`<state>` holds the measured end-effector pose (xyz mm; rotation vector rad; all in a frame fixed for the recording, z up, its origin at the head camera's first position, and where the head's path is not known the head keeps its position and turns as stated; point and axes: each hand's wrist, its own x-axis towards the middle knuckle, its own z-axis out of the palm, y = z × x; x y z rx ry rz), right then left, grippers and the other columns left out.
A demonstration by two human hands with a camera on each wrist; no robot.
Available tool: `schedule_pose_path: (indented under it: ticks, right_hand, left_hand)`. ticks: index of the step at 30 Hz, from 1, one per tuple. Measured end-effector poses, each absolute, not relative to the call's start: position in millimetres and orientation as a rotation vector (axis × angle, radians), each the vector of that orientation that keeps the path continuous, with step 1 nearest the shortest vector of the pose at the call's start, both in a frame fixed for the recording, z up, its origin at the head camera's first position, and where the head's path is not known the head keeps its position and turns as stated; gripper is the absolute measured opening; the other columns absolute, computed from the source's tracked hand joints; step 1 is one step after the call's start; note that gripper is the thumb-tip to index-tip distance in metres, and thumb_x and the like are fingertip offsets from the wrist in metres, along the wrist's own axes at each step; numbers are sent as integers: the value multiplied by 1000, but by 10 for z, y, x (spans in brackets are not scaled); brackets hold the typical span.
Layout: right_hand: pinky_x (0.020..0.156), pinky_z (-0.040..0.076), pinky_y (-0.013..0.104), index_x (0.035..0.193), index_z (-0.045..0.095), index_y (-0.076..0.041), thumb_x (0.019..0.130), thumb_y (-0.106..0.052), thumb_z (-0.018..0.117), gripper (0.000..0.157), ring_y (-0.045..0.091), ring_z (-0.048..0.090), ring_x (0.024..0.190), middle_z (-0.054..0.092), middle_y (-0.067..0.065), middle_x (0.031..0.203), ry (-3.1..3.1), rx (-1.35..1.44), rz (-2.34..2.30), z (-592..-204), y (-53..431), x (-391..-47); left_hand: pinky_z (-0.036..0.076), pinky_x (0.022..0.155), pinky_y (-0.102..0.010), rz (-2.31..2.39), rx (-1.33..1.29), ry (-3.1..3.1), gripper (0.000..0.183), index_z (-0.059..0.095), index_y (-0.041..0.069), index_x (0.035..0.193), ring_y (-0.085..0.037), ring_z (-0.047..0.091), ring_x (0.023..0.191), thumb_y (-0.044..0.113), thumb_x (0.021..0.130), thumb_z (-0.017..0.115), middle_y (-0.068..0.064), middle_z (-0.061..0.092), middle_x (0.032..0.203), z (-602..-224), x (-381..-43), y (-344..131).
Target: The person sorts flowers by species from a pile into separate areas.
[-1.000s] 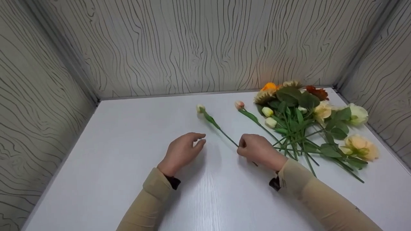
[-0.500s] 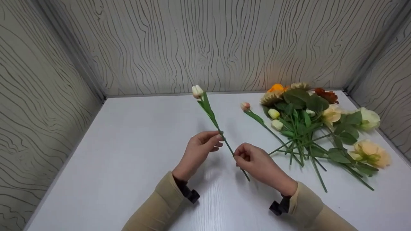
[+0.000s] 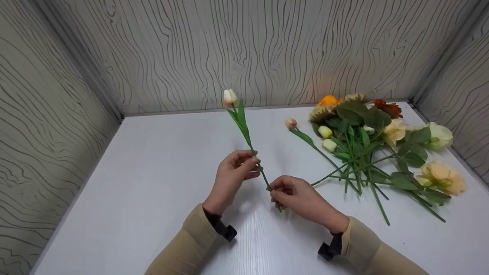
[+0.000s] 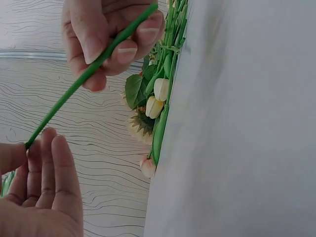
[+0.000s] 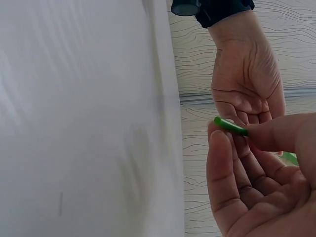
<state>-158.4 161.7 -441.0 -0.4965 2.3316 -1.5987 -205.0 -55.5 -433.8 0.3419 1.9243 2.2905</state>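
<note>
A white tulip (image 3: 230, 97) with a faint pink base is held above the table, its bloom leaning up and to the left. My left hand (image 3: 233, 173) pinches the green stem (image 4: 74, 89) below the leaves, between thumb and fingertips. Lower down, my right hand (image 3: 300, 196) also pinches the stem, near its cut end. In the right wrist view that cut end pokes out between the right thumb and fingers, with the left hand (image 5: 247, 74) behind. A pink tulip (image 3: 291, 123) lies on the table to the right of the held one.
Several loose flowers lie piled at the right of the white table (image 3: 153, 164): an orange bloom (image 3: 328, 101), a dark red one (image 3: 387, 109), yellowish tulips (image 3: 325, 132) and a peach rose (image 3: 443, 177). Their stems cross toward the front. A wood-patterned wall (image 3: 229, 49) closes off the back.
The white tulip has been lifted from the table and tilted more upright. My left hand has come in from the left and taken hold of the stem; my right hand has kept its pinch.
</note>
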Motion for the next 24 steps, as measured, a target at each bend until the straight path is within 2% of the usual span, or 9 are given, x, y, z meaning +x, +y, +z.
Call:
schedule_pose_path:
  ticks: [7, 11, 14, 17, 21, 24]
  right_hand:
    - [73, 59, 40, 118, 66, -1, 103, -23, 65, 27, 24, 67, 80, 70, 10, 97, 2325, -492, -1616, -4405, 1610, -1598]
    - [77, 59, 42, 122, 66, -4, 103, -29, 65, 31, 27, 68, 86, 69, 14, 103, 2349, -480, -1619, -4359, 1651, -1598]
    - [79, 58, 45, 121, 67, -5, 103, -30, 65, 31, 27, 67, 89, 68, 17, 105, 2372, -479, -1627, -4316, 1688, -1594]
    - [79, 58, 45, 119, 68, -6, 103, -29, 65, 28, 26, 67, 90, 68, 17, 105, 2389, -492, -1625, -4282, 1711, -1589]
    - [79, 58, 45, 117, 69, -7, 103, -29, 65, 26, 28, 67, 91, 68, 17, 103, 2398, -511, -1618, -4269, 1721, -1586]
    - [80, 58, 46, 115, 70, -8, 103, -30, 64, 26, 31, 67, 92, 68, 18, 103, 2404, -523, -1607, -4278, 1726, -1595]
  left_hand:
    - [60, 87, -43, 2309, 350, 1920, 35, 63, 5, 130, -33, 70, 101, 15, 98, 72, -20, 65, 113, -4339, -2044, -572]
    - [60, 86, -42, 2268, 298, 2053, 34, 64, 3, 132, -29, 68, 99, 13, 99, 69, -20, 63, 114, -4341, -2145, -788]
    - [60, 83, -39, 2133, 218, 2303, 33, 65, 1, 132, -28, 67, 96, 10, 100, 66, -19, 64, 115, -4353, -2291, -1158]
    - [58, 80, -38, 1760, 121, 2716, 32, 66, 0, 132, -28, 65, 98, 8, 101, 61, -17, 66, 115, -4373, -2421, -1687]
    - [53, 86, -48, 1112, 5, 3109, 33, 64, -7, 130, -36, 62, 105, 4, 101, 54, -24, 65, 116, -4388, -2483, -2386]
    - [51, 88, -55, 867, -77, 3196, 30, 65, -12, 125, -43, 63, 105, -1, 100, 52, -30, 65, 111, -4424, -2489, -2738]
